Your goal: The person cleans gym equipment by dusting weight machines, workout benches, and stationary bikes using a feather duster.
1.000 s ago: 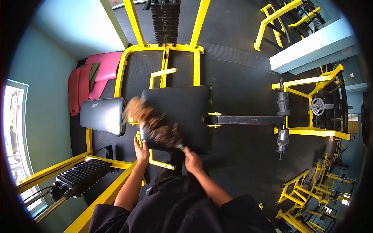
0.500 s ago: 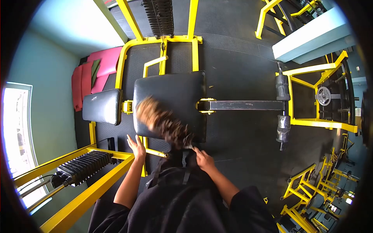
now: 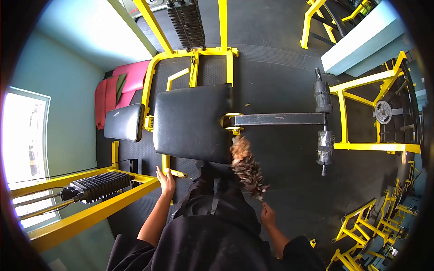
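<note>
My right hand (image 3: 268, 215) is closed round the thin handle of a brown feather duster (image 3: 248, 169). The duster's light brown tip is beside the right edge of a black padded seat (image 3: 193, 123), near the yellow bracket. My left hand (image 3: 167, 181) has its fingers apart and holds nothing; it is just below the seat, near a yellow handle bar (image 3: 178, 173). Left of the seat sits a smaller black pad (image 3: 123, 122). A black bar (image 3: 280, 119) runs right from the seat to wrapped rollers (image 3: 322, 97).
A weight stack (image 3: 106, 186) in a yellow frame stands at lower left, another (image 3: 186, 23) at the top. Pink and red mats (image 3: 107, 97) lie by the wall. More yellow machines (image 3: 375, 147) and a pale pillar (image 3: 355, 38) are at right.
The feather duster has moved from over the seat to beyond its right edge, and my right hand has moved right and down. My left hand stays spread near the yellow bar.
</note>
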The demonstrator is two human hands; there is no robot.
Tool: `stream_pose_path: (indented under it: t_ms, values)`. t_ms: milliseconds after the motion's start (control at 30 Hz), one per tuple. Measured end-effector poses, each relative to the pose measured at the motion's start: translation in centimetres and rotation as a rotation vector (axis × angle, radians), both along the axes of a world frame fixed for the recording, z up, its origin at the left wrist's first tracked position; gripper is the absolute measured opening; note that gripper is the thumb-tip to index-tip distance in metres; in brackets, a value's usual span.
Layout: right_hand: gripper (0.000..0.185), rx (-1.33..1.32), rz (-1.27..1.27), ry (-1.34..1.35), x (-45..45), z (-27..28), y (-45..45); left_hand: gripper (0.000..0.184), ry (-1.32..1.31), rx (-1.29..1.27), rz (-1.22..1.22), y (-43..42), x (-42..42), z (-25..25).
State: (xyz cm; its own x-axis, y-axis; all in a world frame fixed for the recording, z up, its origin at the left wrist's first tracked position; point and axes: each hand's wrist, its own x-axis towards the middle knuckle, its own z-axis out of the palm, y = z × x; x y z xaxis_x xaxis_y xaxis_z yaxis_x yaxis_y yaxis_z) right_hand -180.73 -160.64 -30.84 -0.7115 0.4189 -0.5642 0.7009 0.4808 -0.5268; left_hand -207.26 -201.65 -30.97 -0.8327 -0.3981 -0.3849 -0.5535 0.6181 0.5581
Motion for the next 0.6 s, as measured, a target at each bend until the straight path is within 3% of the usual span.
stream_pose_path:
  t_ms: [67, 100, 167, 267, 367, 433, 533, 600]
  values:
    - [0.035, 0.031, 0.002, 0.278, -0.3, 0.2, -0.2, 0.072, 0.028, -0.007, -0.009, 0.3, 0.0, 0.5]
    - [0.035, 0.026, 0.009, 0.289, -1.4, -0.2, -0.3, 0.072, 0.038, -0.012, -0.001, 0.3, 0.0, 0.7]
    - [0.035, -0.033, 0.244, 0.389, -4.2, -0.8, -0.4, 0.072, 0.046, -0.017, -0.014, 0.4, 0.3, 1.0]
    - [0.037, -0.084, 0.265, 0.19, -9.7, 0.1, -2.0, 0.071, 0.074, 0.004, -0.008, 0.4, 1.0, 1.5]
    - [0.04, 0.007, 0.127, 0.4, -8.5, -2.9, -1.1, 0.07, 0.1, 0.027, -0.02, 0.2, 0.9, 1.9]
    - [0.04, 0.009, 0.125, 0.263, -6.5, -3.3, -1.0, 0.07, 0.108, 0.029, -0.026, -0.4, 1.4, 1.8]
    - [0.043, 0.082, 0.152, 0.402, -6.0, -3.0, -2.0, 0.07, 0.064, 0.023, -0.019, -1.1, 1.4, 1.5]
    - [0.042, 0.004, 0.337, 0.402, -7.9, -2.7, -3.3, 0.071, 0.052, 0.039, -0.027, -1.5, 0.7, 1.1]
